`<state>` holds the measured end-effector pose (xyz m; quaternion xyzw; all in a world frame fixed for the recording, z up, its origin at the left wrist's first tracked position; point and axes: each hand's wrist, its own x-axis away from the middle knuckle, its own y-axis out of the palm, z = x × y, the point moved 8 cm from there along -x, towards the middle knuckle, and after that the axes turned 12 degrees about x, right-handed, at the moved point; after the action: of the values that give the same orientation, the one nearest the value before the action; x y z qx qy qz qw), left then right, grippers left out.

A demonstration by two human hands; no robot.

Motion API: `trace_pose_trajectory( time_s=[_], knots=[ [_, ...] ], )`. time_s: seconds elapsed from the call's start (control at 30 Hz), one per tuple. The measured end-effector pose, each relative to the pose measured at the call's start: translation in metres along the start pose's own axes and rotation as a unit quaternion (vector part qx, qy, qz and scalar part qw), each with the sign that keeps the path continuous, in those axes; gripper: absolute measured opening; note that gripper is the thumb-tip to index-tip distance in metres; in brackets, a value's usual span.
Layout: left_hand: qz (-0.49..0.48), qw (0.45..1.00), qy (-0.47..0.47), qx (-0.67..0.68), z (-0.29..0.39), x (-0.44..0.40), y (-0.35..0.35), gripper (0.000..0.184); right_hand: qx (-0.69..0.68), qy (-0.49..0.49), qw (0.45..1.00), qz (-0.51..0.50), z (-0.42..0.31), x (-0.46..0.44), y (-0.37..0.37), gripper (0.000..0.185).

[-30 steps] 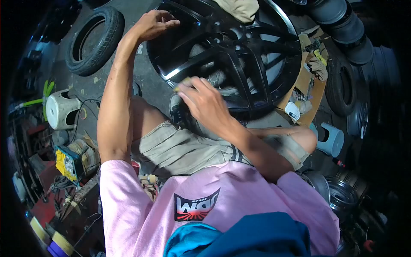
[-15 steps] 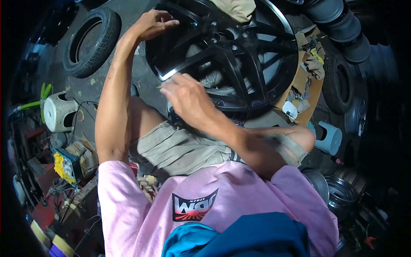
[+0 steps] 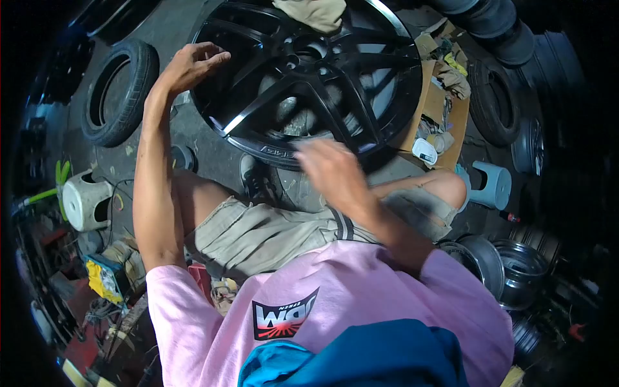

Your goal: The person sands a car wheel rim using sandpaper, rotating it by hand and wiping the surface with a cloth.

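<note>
Left hand [image 3: 191, 66] is resting part-open at the wheel's [image 3: 307, 76] left edge. Right hand [image 3: 334, 171] is blurring by its near edge; cannot tell grip. Wheel is lying face-up ahead, bearing a cloth [image 3: 316, 13]; a box [image 3: 433, 106] is standing at right.

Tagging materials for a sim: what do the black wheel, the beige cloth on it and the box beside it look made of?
Black wheel: likely painted metal, glossy; bright streaks on a spoke and the lip.
Beige cloth: fabric, matte; soft, rumpled outline; fibre can't be told.
Box: probably cardboard, dull; plain brown, thin flat walls.
</note>
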<state>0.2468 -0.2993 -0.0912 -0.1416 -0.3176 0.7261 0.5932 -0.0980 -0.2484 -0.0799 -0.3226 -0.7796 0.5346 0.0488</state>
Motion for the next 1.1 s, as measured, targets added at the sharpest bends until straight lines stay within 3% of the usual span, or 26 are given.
trace_pose_trajectory(
  time_s=[0.17,0.27,0.3,0.37,0.47,0.57,0.6,0.7,0.77,0.83,0.97,1.1],
  knots=[
    [0.003,0.999,-0.011,0.031,-0.001,0.002,-0.006,0.053,0.096,-0.039,0.995,-0.005,-0.005,0.006,-0.034,0.019],
    [0.055,0.996,0.069,-0.023,0.010,-0.010,-0.001,0.057,-0.071,-0.012,0.994,-0.081,-0.005,-0.023,0.014,0.020],
    [0.054,0.996,0.072,-0.027,0.011,-0.019,0.008,0.057,-0.072,-0.011,0.994,-0.076,-0.014,-0.027,0.019,0.020],
    [0.142,0.972,0.179,-0.054,0.035,-0.030,0.012,0.065,-0.137,-0.040,0.989,-0.033,-0.031,-0.033,0.016,0.020],
    [0.182,0.946,0.256,-0.080,0.058,-0.038,0.025,0.076,-0.094,-0.087,0.991,0.031,-0.022,0.004,-0.009,0.021],
    [0.193,0.946,0.232,-0.115,0.078,-0.044,0.038,0.077,-0.025,-0.118,0.993,0.018,-0.008,0.019,-0.017,0.028],
    [0.137,0.967,0.145,-0.161,0.082,-0.048,0.046,0.093,-0.029,-0.142,0.989,0.015,-0.013,0.013,-0.013,0.029],
    [0.134,0.961,0.187,-0.154,0.076,-0.066,0.059,0.091,-0.046,-0.190,0.981,0.008,-0.044,-0.022,0.014,0.028],
    [0.152,0.948,0.226,-0.164,0.073,-0.074,0.066,0.090,-0.049,-0.167,0.985,-0.020,-0.048,-0.030,0.025,0.033],
    [0.139,0.960,0.185,-0.160,0.078,-0.072,0.067,0.089,-0.047,-0.171,0.984,-0.004,-0.034,-0.010,0.015,0.036],
    [0.138,0.964,0.188,-0.129,0.078,-0.074,0.065,0.090,0.021,-0.190,0.981,0.019,0.002,0.037,-0.019,0.046],
    [0.182,0.951,0.184,-0.169,0.089,-0.082,0.070,0.098,0.027,-0.214,0.975,0.059,-0.034,0.019,0.012,0.037]
  ],
)
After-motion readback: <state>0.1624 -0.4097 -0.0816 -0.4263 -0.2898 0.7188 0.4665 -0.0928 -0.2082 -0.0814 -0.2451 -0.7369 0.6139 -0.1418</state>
